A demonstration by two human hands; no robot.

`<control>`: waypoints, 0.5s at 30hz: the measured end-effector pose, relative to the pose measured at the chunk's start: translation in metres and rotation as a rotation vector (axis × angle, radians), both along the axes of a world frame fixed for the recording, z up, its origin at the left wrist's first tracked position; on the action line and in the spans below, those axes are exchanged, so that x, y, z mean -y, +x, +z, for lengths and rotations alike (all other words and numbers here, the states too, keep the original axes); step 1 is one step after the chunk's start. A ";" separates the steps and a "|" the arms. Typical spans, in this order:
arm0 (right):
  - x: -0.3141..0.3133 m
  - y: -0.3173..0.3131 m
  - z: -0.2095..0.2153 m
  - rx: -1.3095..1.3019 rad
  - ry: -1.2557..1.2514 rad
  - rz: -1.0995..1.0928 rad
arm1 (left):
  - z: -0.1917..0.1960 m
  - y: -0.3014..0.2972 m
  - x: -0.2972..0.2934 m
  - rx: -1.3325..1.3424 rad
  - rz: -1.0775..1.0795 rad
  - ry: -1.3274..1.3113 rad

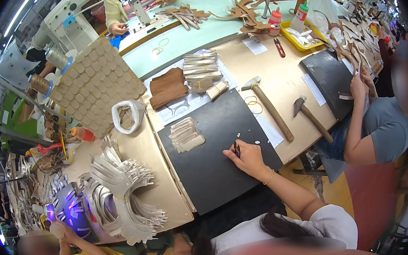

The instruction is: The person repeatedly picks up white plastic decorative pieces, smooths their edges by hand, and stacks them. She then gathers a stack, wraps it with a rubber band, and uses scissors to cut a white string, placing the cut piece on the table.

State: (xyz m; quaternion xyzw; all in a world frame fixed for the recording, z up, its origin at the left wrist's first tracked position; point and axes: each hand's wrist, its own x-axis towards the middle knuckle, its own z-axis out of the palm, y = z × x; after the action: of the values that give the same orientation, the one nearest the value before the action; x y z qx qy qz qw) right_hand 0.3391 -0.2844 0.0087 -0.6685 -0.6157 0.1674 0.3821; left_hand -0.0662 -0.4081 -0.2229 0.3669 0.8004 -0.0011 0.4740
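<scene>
My right hand [251, 159] is closed over the right part of a black work mat [204, 177]. Between thumb and fingers it grips a small dark, slim tool [237, 148]; its exact kind is hard to make out. A few small white scraps lie on the mat beside this hand. To the left on the mat rests a fanned row of flat beige pieces [185, 135]. Only part of my left arm [180, 251] shows, below the table's front edge. My left hand is hidden from sight.
Two hammers, one with a long handle [273, 112] and one shorter [312, 118], lie right of the mat. Brown leather strips [167, 87] and banded pale strips [201, 68] lie behind it. Curved white strips [123, 190] pile up left. Co-workers sit on both sides.
</scene>
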 end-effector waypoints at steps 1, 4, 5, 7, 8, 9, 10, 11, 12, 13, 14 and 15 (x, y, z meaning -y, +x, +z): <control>0.000 -0.001 0.000 -0.006 -0.030 -0.008 | -0.001 0.000 -0.002 -0.004 0.000 -0.007; 0.000 -0.002 -0.001 -0.015 -0.019 0.009 | -0.004 0.003 -0.009 -0.006 0.011 -0.014; -0.001 -0.003 -0.002 -0.008 0.003 0.015 | -0.004 0.003 -0.009 -0.005 0.017 -0.014; -0.001 -0.003 -0.006 -0.003 0.046 0.006 | -0.003 0.004 -0.008 -0.006 0.023 -0.024; 0.000 -0.002 -0.007 0.002 0.065 0.028 | -0.003 0.004 -0.008 -0.008 0.022 -0.028; 0.001 -0.002 -0.010 -0.083 0.041 0.010 | -0.002 0.004 -0.007 -0.009 0.021 -0.032; 0.001 0.000 -0.012 -0.164 0.017 -0.010 | -0.002 0.004 -0.007 -0.009 0.018 -0.040; 0.002 0.002 -0.014 -0.242 0.000 -0.029 | -0.002 0.004 -0.007 -0.014 0.018 -0.045; 0.002 0.003 -0.015 -0.270 0.069 -0.028 | -0.001 0.004 -0.007 -0.012 0.017 -0.046; 0.001 0.004 -0.016 -0.315 0.066 -0.034 | -0.001 0.004 -0.006 -0.017 0.021 -0.044; 0.002 0.004 -0.017 -0.360 0.062 -0.039 | -0.001 0.004 -0.005 -0.019 0.023 -0.051; 0.002 0.004 -0.017 -0.400 0.056 -0.041 | -0.001 0.004 -0.005 -0.020 0.028 -0.053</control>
State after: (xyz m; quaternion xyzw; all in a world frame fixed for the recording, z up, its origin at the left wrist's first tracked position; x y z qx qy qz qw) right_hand 0.3433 -0.2859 -0.0082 -0.6233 -0.5182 0.2720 0.5186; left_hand -0.0623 -0.4029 -0.2239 0.3431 0.8098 -0.0192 0.4755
